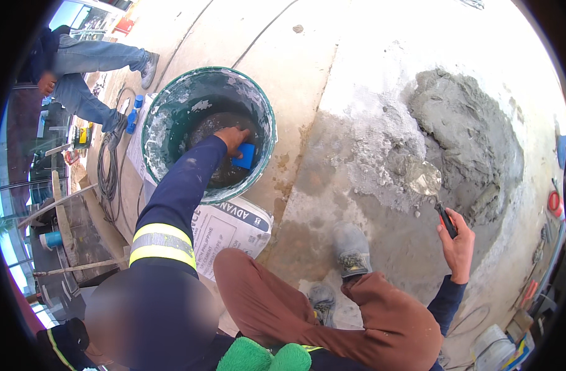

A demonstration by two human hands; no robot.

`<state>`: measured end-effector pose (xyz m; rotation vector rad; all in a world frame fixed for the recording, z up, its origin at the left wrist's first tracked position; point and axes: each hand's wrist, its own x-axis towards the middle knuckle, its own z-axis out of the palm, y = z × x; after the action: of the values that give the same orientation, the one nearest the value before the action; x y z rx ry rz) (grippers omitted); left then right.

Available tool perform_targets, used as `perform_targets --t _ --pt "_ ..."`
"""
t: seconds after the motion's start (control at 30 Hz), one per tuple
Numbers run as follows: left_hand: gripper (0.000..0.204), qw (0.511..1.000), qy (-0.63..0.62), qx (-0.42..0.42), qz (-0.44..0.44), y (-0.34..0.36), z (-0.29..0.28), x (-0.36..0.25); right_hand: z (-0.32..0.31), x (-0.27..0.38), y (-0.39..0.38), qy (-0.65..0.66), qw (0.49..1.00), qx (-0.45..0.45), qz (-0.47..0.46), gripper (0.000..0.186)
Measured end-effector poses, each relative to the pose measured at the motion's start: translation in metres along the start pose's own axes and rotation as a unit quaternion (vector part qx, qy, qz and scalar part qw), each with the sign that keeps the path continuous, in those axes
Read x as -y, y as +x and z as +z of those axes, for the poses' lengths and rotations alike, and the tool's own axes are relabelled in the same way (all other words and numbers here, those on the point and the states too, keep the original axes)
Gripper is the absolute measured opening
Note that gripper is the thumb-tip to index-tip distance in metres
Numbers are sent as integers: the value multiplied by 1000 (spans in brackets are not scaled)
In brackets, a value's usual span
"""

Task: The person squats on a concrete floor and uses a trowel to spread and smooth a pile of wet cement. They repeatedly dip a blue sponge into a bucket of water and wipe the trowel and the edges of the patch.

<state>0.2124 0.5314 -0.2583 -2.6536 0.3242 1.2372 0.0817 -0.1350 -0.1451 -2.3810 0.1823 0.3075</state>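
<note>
My left hand, in a navy sleeve with a reflective band, reaches down into a large green bucket. Its fingers are closed on a flat-sided blue object whose exact kind I cannot make out. Grey watery liquid lies at the bucket's bottom, and grey smears coat its walls. Off to the right, my right hand grips a trowel by its black and red handle. The trowel's pointed metal blade rests at the edge of a wet grey mortar heap, beside paler dry powder.
A printed paper cement bag lies under the bucket's near side. My boots stand between bucket and mortar. At the upper left, another person's legs stretch out near coiled cable. Tools and red scissors-like handles lie along the right.
</note>
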Motion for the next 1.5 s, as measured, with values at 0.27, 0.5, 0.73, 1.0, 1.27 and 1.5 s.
perform_targets --t 0.27,0.5,0.73,1.0,1.27,1.5 --pt "71 998 45 -46 3 18 7 -7 4 3 9 -21 1000 16 8 43" --pt "63 996 31 -72 -37 14 10 -15 6 8 12 -22 1000 20 3 44" --pt "54 994 45 -81 -56 17 18 -16 4 14 12 -31 999 28 1 43" --pt "53 989 82 -116 -44 28 33 -8 5 13 7 -21 1000 20 -1 43" --pt "67 997 -16 -34 -65 15 3 -13 6 8 7 -21 1000 13 5 44" --pt "95 969 -236 31 -68 -19 -22 -15 4 4 6 -11 1000 17 2 44"
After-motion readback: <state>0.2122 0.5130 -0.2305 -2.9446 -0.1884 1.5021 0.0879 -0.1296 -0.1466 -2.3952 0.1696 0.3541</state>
